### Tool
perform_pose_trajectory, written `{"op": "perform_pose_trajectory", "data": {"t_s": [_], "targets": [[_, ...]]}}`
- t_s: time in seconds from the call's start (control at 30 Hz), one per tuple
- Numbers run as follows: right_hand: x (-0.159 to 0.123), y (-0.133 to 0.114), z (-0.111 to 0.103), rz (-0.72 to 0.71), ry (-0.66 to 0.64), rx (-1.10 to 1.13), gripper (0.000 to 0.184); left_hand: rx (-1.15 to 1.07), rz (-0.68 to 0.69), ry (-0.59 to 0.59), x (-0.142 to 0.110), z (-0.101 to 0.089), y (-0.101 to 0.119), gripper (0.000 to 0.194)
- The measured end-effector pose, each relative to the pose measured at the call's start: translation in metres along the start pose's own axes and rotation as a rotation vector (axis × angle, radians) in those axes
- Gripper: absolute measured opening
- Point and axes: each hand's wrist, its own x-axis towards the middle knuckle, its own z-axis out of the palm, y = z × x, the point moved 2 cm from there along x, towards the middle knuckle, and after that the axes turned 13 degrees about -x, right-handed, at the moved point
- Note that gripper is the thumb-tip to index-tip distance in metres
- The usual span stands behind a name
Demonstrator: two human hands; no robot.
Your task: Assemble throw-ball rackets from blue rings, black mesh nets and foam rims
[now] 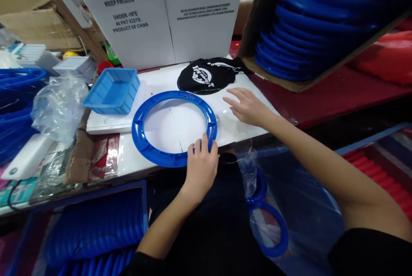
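Observation:
A blue plastic ring (174,160) lies on the white board (128,151) in front of me, its ribbed side facing up. My left hand (202,162) has its fingers curled over the ring's near right rim. To the right of the ring, my right hand (246,106) hovers over the board with fingers apart, holding nothing. Just beyond that hand is a black cloth piece (206,80) with a white printed logo, lying partly folded near the ring's far edge.
A small blue bin (112,91) stands at the left of the board. Behind rises a white and red carton (138,35). An open box of stacked blue rings (302,31) leans at the right. Below the table, a crate (144,207) holds blue parts.

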Motion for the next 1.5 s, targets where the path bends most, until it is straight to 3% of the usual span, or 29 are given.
{"op": "perform_pose_trajectory", "data": {"t_s": [0.13, 0.23, 0.3, 0.37, 0.47, 0.53, 0.63, 0.77, 0.87, 1.0, 1.13, 1.27, 1.37, 1.5], "targets": [[-0.023, -0.032, -0.009, 0.161, 0.058, -0.028, 0.057, -0.014, 0.075, -0.112, -0.003, 0.004, 0.013, 0.042], [-0.042, -0.026, -0.004, 0.357, 0.044, 0.044, 0.07, -0.081, 0.117, -0.187, -0.002, 0.009, 0.023, 0.045], [-0.054, -0.015, 0.003, 0.395, -0.026, 0.158, 0.072, -0.139, 0.161, -0.238, -0.002, 0.008, 0.027, 0.044], [-0.066, -0.008, 0.01, 0.362, -0.1, 0.262, 0.066, -0.219, 0.214, -0.27, -0.001, -0.003, 0.025, 0.043], [-0.085, -0.01, 0.012, 0.306, -0.109, 0.317, 0.055, -0.29, 0.28, -0.228, 0.013, -0.035, 0.005, 0.039], [-0.095, -0.019, 0.006, 0.305, -0.071, 0.332, 0.05, -0.243, 0.295, -0.184, 0.04, -0.059, -0.023, 0.037], [-0.1, -0.037, -0.006, 0.377, 0.01, 0.385, 0.043, -0.119, 0.289, -0.248, 0.107, -0.077, -0.075, 0.044], [-0.084, -0.068, -0.012, 0.55, 0.125, 0.495, 0.037, -0.088, 0.189, -0.301, 0.193, -0.063, -0.13, 0.057], [-0.069, -0.097, -0.006, 0.615, 0.131, 0.513, 0.048, -0.139, 0.141, -0.4, 0.216, -0.045, -0.143, 0.043], [-0.061, -0.112, 0.004, 0.632, 0.196, 0.415, 0.041, -0.023, 0.153, -0.389, 0.202, -0.047, -0.144, 0.046], [-0.064, -0.087, 0.007, 0.612, 0.206, 0.493, 0.029, 0.051, 0.129, -0.399, 0.172, -0.068, -0.146, 0.039], [-0.058, -0.059, -0.004, 0.544, 0.203, 0.409, 0.028, -0.047, 0.133, -0.394, 0.148, -0.08, -0.144, 0.033], [-0.034, -0.058, -0.013, 0.455, 0.212, 0.313, 0.026, -0.148, 0.157, -0.398, 0.142, -0.079, -0.144, 0.026], [0.015, -0.082, -0.011, 0.256, 0.118, 0.241, 0.027, -0.241, 0.181, -0.393, 0.145, -0.073, -0.149, 0.015]]}}
